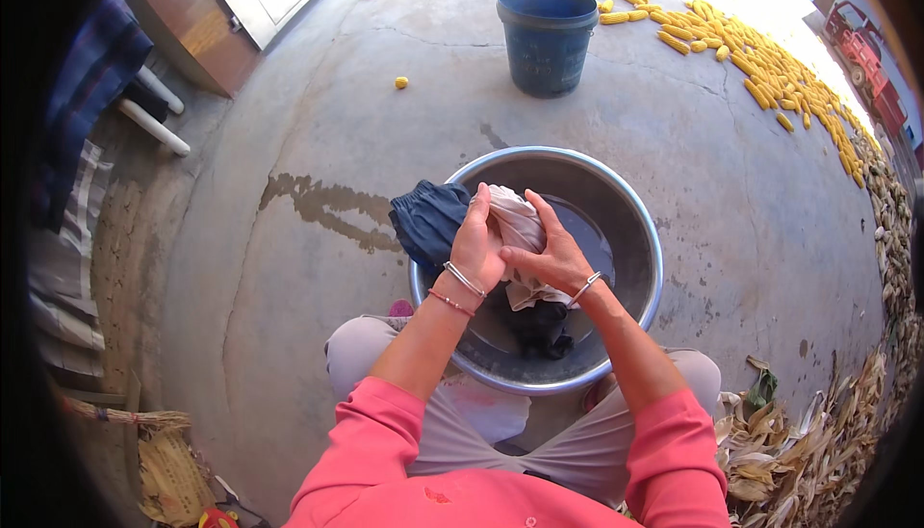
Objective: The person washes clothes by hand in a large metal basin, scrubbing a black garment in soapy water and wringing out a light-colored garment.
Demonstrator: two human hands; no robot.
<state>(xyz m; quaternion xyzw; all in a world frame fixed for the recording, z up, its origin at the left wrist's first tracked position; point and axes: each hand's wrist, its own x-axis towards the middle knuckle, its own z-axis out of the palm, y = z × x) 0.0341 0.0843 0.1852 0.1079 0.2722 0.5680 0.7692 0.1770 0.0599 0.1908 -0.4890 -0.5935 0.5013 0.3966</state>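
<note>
Between my two hands, over a wide metal basin [644, 239], is a bunched pale pinkish cloth [514, 212]. My left hand [479, 243] lies along its left side with the palm turned inward. My right hand [552, 250] grips its right side, thumb across the front. A dark blue garment with a gathered waistband [427, 219] hangs over the basin's left rim, beside my left hand. Below the pale cloth, black fabric [538, 329] lies in the basin, partly hidden by my right wrist. Shallow water [588, 228] shows at the basin's bottom.
A dark blue plastic bucket [547, 51] stands beyond the basin. Yellow corn cobs [787, 80] spread at upper right, with dry husks [808, 448] at lower right. Wet marks [325, 207] streak the concrete floor at left. A broom [137, 416] lies at lower left.
</note>
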